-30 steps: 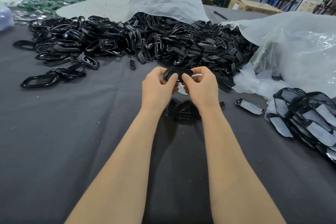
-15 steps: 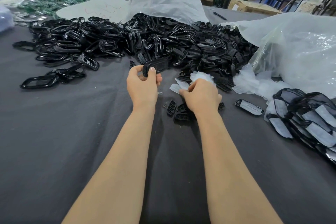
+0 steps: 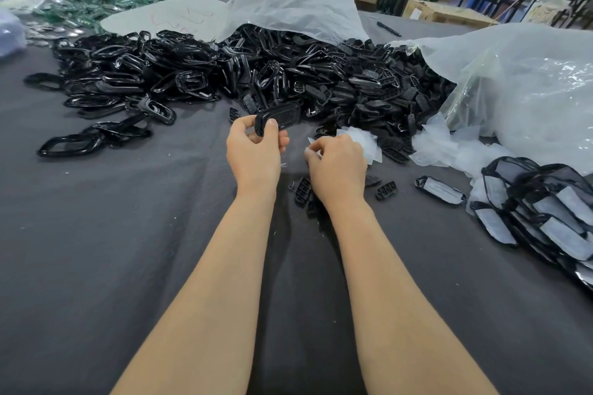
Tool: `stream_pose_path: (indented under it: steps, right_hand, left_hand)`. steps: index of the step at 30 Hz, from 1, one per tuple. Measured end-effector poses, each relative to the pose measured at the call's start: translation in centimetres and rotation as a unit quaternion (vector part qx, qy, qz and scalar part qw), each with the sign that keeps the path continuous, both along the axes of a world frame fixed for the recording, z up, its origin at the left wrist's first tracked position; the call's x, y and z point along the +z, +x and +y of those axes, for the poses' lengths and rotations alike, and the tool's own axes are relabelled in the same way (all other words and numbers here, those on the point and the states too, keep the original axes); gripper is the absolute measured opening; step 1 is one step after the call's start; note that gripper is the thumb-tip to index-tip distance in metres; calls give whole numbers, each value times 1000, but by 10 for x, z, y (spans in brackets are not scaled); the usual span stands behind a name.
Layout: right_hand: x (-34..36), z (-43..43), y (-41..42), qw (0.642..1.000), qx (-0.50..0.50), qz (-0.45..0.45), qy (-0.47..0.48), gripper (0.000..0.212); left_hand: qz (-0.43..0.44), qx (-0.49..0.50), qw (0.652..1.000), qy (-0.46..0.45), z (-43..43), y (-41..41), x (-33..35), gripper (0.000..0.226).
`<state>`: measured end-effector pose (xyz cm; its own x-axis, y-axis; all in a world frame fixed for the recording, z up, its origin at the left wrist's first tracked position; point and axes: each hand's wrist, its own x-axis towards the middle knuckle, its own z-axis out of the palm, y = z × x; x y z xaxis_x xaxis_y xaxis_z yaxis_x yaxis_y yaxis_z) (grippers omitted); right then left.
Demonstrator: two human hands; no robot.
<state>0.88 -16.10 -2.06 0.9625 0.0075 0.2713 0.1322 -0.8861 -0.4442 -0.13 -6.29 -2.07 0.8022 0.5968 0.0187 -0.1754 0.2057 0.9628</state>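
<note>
My left hand (image 3: 255, 151) grips a black plastic shell (image 3: 282, 117) by its near end and holds it above the dark cloth. My right hand (image 3: 337, 163) is curled over small clear film pieces (image 3: 365, 141) lying on the cloth and pinches one at its fingertips. A big heap of black plastic shells and frames (image 3: 244, 74) stretches across the table behind both hands. A few small black button pads (image 3: 303, 191) lie under and beside my right wrist.
A white plastic bag (image 3: 288, 0) lies behind the heap, a clear bag (image 3: 519, 86) at the right. Film-covered black parts (image 3: 545, 205) are stacked at the right edge. Green circuit boards (image 3: 106, 0) lie far left. A pen (image 3: 389, 29) lies beyond the heap.
My hands have separated: the left carried the black shell up and to the left, the right dropped onto the clear film pieces.
</note>
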Motion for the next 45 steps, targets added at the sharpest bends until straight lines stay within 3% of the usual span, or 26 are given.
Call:
stream_pose_path:
  steps: [4,6,8,10,17,21,26,28,31,33,35,38,40,43,45]
  right_hand:
    - [8,-6,0,967,8,-77,242,20]
    - [12,-11,2,929,-1,-33,368,15]
    - [15,-16,3,868,9,44,495,19]
    - [18,-19,3,821,34,83,563,23]
    - [20,-19,-3,855,42,48,514,16]
    - [22,-19,-4,848,39,48,526,14]
    - [20,-25,-3,888,2,7,460,15]
    - [23,-24,-3,845,10,11,535,13]
    - [31,-23,-3,726,48,32,686,14]
    - [33,-23,-2,690,67,42,720,13]
    - [31,-24,-1,710,69,34,700,9]
    - [25,-23,-1,804,68,17,590,10]
    - [21,-22,-1,847,72,13,527,16]
    - [19,-22,0,881,84,6,465,13]
    - [20,-23,-1,883,92,14,460,14]
  left_hand:
    - [3,-11,1000,7,-1,-1,0,9]
    - [3,-17,1000,11,-2,-2,0,13]
    - [4,-22,1000,16,-2,-2,0,17]
    - [6,-25,1000,19,-3,-2,0,19]
    - [20,-26,999,33,-2,-2,-1,12]
    - [21,-28,999,34,-2,-2,-1,8]
    - [21,-33,999,33,-3,-2,0,10]
    - [21,-36,998,39,-2,-2,0,12]
    - [20,-40,998,53,-2,-2,-1,17]
    - [20,-46,997,59,-3,-2,0,19]
    - [19,-55,996,65,-4,-3,0,19]
    - [23,-69,994,84,-5,-3,1,12]
    - [23,-78,992,100,-6,-4,1,14]
    - [25,-86,988,124,-7,-6,2,15]
    - [24,-90,987,128,-7,-6,3,16]
